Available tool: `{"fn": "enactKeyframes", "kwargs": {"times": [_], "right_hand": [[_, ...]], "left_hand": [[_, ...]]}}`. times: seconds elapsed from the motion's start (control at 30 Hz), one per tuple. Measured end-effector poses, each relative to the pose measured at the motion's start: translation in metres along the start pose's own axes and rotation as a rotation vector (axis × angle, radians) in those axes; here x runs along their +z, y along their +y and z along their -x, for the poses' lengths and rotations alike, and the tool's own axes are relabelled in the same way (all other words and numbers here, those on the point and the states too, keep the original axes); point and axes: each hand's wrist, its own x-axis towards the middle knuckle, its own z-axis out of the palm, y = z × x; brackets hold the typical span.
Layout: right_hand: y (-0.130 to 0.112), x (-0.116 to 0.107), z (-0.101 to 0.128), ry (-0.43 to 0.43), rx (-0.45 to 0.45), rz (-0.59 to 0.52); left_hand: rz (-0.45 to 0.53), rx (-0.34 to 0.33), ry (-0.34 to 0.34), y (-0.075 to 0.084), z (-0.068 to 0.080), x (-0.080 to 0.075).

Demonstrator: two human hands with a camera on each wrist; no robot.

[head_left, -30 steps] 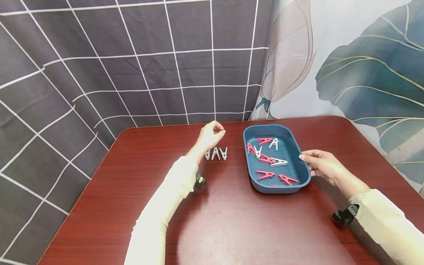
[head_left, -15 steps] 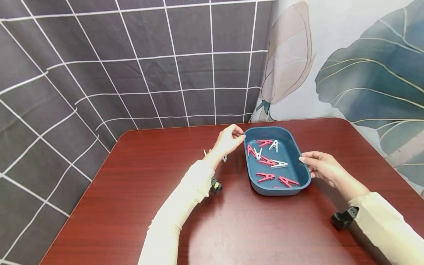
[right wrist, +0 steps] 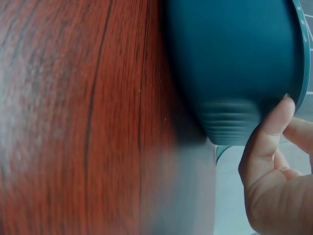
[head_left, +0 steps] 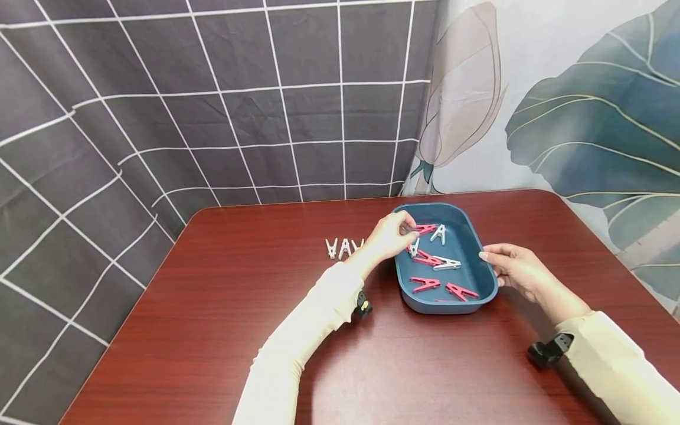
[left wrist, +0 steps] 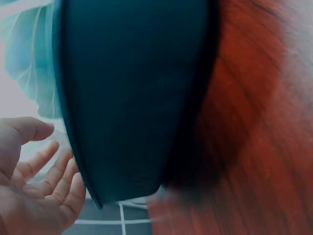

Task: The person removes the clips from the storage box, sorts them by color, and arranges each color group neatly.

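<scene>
A blue plastic bin (head_left: 443,307) holds several red clothespins (head_left: 425,284) and a few white clothespins (head_left: 447,264). My left hand (head_left: 392,236) reaches over the bin's left rim, its fingertips above the clothespins near the back. In the left wrist view its fingers (left wrist: 61,171) are loosely bent and apart, with nothing between them. My right hand (head_left: 515,265) pinches the bin's right rim; in the right wrist view the thumb (right wrist: 276,117) lies against the outer wall. The left hand hides part of a red clothespin in the bin.
Three white clothespins (head_left: 344,248) stand in a row on the red-brown table (head_left: 223,307), left of the bin, the rightmost partly behind my left arm. A dark gridded curtain (head_left: 239,118) and a floral curtain (head_left: 558,118) hang behind the table.
My left hand has moved right, from beyond the row of white clothespins to over the bin's left side. The right hand keeps its hold on the rim, and the bin stays in place.
</scene>
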Motion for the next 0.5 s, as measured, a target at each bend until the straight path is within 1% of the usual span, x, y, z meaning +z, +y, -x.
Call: {"fn": "enactKeyframes", "kwargs": {"times": [0.07,0.13,0.27,0.33,0.5], "right_hand": [[0.0,0.0,0.0,0.006,0.002,-0.006],[0.001,0.001,0.0,0.011,0.003,0.0],[0.0,0.002,-0.001,0.024,-0.001,0.028],[0.0,0.002,-0.001,0.03,-0.004,0.037],[0.001,0.004,0.001,0.042,-0.015,0.032]], "left_hand": [[-0.082,0.039,-0.046,0.004,0.001,0.004],[-0.142,0.068,-0.092,0.008,0.001,0.008],[-0.196,0.087,-0.167,0.017,-0.002,0.016],[-0.217,0.092,-0.194,0.02,-0.004,0.021],[-0.26,0.11,-0.28,0.024,-0.007,0.034]]}}
